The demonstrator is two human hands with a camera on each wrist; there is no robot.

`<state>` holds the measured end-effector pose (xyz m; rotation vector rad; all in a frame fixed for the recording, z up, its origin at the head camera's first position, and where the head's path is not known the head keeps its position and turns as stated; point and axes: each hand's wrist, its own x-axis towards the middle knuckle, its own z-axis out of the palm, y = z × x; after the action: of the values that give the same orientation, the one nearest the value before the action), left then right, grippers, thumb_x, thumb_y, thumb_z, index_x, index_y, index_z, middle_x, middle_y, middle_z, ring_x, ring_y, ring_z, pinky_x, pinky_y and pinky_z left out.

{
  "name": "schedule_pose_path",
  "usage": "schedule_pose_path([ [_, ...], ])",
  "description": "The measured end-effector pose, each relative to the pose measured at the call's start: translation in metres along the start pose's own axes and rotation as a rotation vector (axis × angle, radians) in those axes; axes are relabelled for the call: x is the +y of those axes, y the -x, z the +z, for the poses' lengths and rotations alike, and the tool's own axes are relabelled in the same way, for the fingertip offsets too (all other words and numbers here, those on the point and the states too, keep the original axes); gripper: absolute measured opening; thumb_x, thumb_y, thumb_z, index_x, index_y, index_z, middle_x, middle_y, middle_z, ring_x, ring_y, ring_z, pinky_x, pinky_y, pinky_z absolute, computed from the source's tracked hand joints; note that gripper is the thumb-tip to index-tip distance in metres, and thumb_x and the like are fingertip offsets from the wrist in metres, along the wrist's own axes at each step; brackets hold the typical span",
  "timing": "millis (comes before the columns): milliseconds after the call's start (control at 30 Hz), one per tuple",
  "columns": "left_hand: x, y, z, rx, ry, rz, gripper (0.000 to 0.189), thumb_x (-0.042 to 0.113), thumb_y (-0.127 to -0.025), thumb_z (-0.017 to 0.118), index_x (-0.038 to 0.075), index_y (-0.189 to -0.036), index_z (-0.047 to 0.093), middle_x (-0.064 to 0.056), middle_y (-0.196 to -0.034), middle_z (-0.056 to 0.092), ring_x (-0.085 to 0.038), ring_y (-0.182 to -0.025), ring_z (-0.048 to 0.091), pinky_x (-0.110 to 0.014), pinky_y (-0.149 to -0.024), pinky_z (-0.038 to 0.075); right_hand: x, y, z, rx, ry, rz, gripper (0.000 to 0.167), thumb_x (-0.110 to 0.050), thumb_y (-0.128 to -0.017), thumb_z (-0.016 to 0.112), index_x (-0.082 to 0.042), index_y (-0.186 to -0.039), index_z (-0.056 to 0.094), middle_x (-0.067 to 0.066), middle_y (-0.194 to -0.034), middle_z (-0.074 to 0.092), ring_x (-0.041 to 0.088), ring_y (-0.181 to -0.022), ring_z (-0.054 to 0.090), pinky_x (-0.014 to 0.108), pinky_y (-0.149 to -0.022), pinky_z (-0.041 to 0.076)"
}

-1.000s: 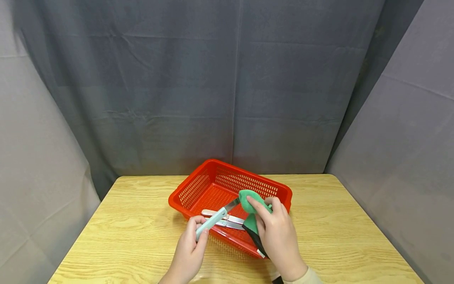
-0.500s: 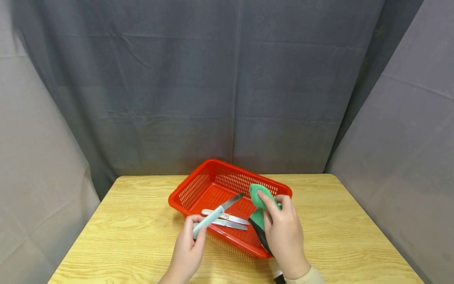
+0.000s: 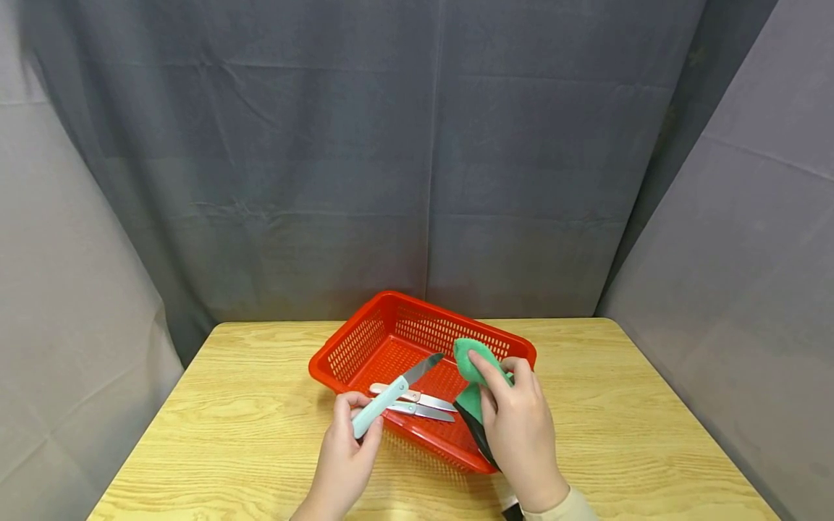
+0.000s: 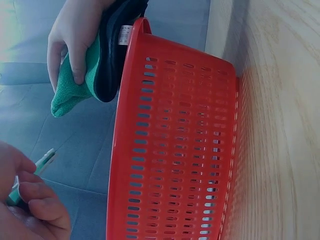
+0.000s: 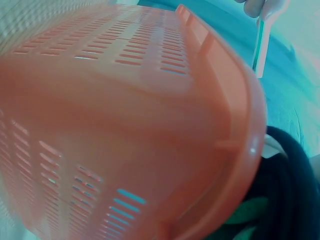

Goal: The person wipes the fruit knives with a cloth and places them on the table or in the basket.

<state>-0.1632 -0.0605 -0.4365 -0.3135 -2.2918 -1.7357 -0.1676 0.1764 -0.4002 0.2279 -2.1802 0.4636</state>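
My left hand (image 3: 345,449) grips a knife (image 3: 381,407) by its light blue handle, the blade slanting up to the right above the basket. With fingers curled and index finger lying over it, my right hand (image 3: 521,427) holds a green cloth (image 3: 465,354) with a black part hanging below. A small gap separates the cloth from the blade tip. Under them, inside the red plastic basket (image 3: 319,365), lie a knife with a pale pink handle (image 3: 384,389) and another light blue one (image 3: 423,413). In the left wrist view, the green cloth (image 4: 75,85) bulges beyond the basket rim.
The slotted basket sits slightly turned on a light wood table (image 3: 247,420), its wall (image 4: 170,130) close to both hands. A grey curtain (image 3: 313,181) hangs behind the table, with paler cloth sides (image 3: 730,289) left and right.
A second ago the cloth covered the blade's tip. It has since come off to the right, baring the blade, then shifted slightly back left. The left hand has barely moved.
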Motion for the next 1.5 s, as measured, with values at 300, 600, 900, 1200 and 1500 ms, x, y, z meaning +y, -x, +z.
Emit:
schedule_pose_path([
  [300,-0.0014,-0.0013,0.0002,0.016,0.002,0.022,0.026,0.001,-0.096,0.066,0.009,-0.116,0.051,-0.001,-0.082,0.061,-0.002,-0.059,0.041,-0.02,-0.054,0.039,-0.0005,-0.0002,-0.0006,0.003,0.0,-0.009,0.059,0.006,-0.075,0.085,-0.023,-0.126,0.074,0.015,-0.101,0.056,0.03,-0.079,0.057,0.042,-0.065,0.053],
  [600,0.0001,-0.0015,0.0008,0.034,0.016,0.041,0.025,0.003,-0.097,0.067,0.006,-0.116,0.052,0.001,-0.081,0.059,-0.001,-0.058,0.041,-0.02,-0.052,0.038,-0.0016,-0.0004,-0.0016,-0.001,0.003,-0.009,0.058,0.006,-0.076,0.084,-0.022,-0.125,0.074,0.015,-0.102,0.057,0.029,-0.078,0.057,0.041,-0.064,0.053],
  [900,-0.0017,-0.0025,0.0,0.044,0.007,0.025,0.024,-0.001,-0.095,0.066,0.006,-0.114,0.053,0.001,-0.081,0.059,-0.002,-0.058,0.041,-0.02,-0.052,0.039,-0.0024,0.0002,-0.0019,-0.013,0.005,-0.009,0.059,0.006,-0.076,0.084,-0.023,-0.126,0.074,0.015,-0.102,0.057,0.029,-0.079,0.057,0.041,-0.063,0.054],
  [1200,-0.0003,-0.0022,-0.0017,0.083,0.007,0.07,0.018,0.005,-0.098,0.065,0.005,-0.113,0.055,0.003,-0.079,0.057,-0.001,-0.061,0.042,-0.02,-0.055,0.04,-0.0033,0.0001,-0.0024,-0.004,0.0,-0.022,0.059,0.006,-0.075,0.084,-0.023,-0.126,0.074,0.015,-0.102,0.056,0.028,-0.078,0.056,0.04,-0.064,0.053],
  [1500,0.0003,-0.0029,-0.0056,0.095,-0.042,0.007,0.012,0.008,-0.102,0.06,0.006,-0.113,0.055,0.002,-0.078,0.05,-0.003,-0.06,0.038,-0.022,-0.055,0.037,-0.0061,-0.0014,-0.0049,0.016,-0.005,-0.059,0.059,0.005,-0.075,0.085,-0.024,-0.126,0.074,0.014,-0.101,0.057,0.027,-0.078,0.056,0.039,-0.064,0.052],
])
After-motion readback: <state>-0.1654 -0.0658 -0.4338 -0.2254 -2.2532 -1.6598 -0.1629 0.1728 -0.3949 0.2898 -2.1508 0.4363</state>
